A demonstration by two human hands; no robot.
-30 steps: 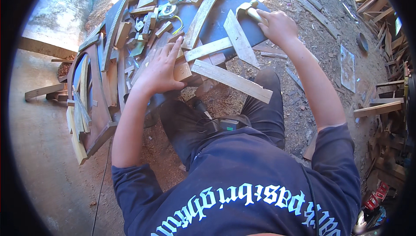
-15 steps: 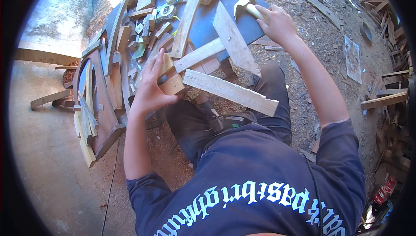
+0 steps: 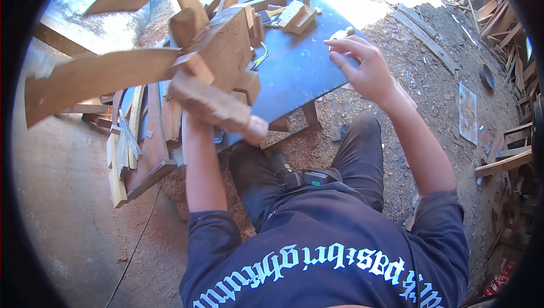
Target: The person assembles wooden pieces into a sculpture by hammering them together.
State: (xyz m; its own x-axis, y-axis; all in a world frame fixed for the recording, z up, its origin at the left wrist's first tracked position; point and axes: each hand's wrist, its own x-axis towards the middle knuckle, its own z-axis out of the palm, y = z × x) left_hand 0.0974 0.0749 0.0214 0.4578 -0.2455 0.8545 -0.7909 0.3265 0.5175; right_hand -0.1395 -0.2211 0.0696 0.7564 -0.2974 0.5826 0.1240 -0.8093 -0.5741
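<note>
A large brown wooden assembly with curved legs (image 3: 102,76) and a thick block (image 3: 209,98) is raised and tilted over the left of the table, blurred by motion. My left forearm (image 3: 205,175) runs up behind it; the hand and its fingers are hidden there. At the table's right edge my right hand (image 3: 365,67) has its thumb and fingers apart, with nothing seen between them. Just beyond its fingers shows the head of a hammer (image 3: 343,33). The hand covers the hammer's handle. A pale strip, which I cannot identify, sticks out past my wrist.
The blue-topped table (image 3: 300,73) carries stacked wood blocks (image 3: 297,16) and a brush (image 3: 272,15). Leaning left of it are a dark wooden frame and pale sticks (image 3: 116,178). Scrap wood (image 3: 504,76) is heaped at far right. A cable (image 3: 133,251) crosses the floor.
The wooden assembly has come up off the table and swung left, hiding my left hand. Two pale boards by the table's near edge have gone from there. My right hand has loosened from the hammer.
</note>
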